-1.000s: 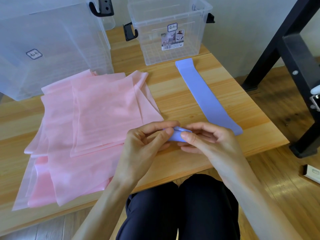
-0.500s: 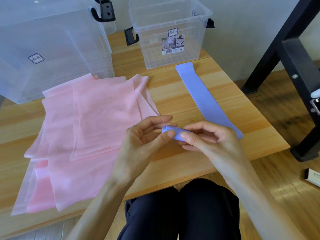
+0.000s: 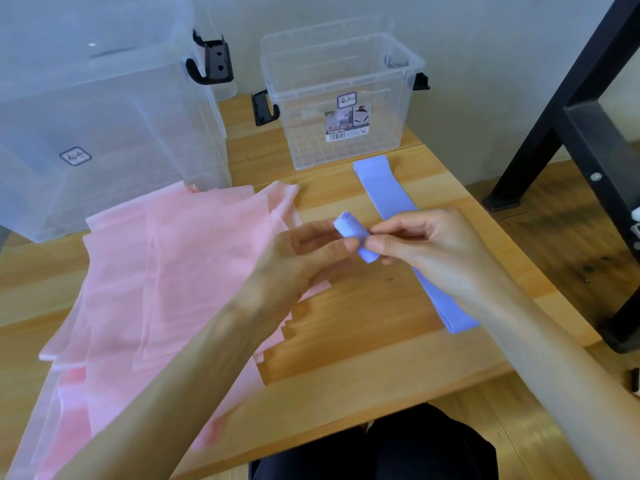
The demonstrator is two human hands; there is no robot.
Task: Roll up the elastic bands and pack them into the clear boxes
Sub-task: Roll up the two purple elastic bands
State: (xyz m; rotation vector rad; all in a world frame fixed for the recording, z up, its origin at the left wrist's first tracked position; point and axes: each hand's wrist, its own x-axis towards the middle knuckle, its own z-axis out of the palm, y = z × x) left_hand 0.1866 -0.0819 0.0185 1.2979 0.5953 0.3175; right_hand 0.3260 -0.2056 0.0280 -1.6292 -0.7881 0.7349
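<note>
A small rolled purple elastic band point(image 3: 353, 237) is held above the wooden table, between both hands. My left hand point(image 3: 298, 261) pinches its left end and my right hand point(image 3: 429, 247) pinches its right end with thumb and fingers. A second purple band point(image 3: 384, 185) lies flat on the table behind and under my right hand. A pile of wide pink bands point(image 3: 166, 278) is spread over the table's left half. A small clear box point(image 3: 346, 95) stands open at the back centre. A large clear box point(image 3: 97, 112) stands at the back left.
The wooden table point(image 3: 363, 358) has its front edge near my dark-clothed knees point(image 3: 374, 448). A black metal frame point(image 3: 581, 126) stands on the floor to the right of the table. Both boxes have black latches on their sides.
Both hands have lifted the purple roll up and away from the table's front, toward the small clear box. The roll looks tighter and its open end now faces the camera.
</note>
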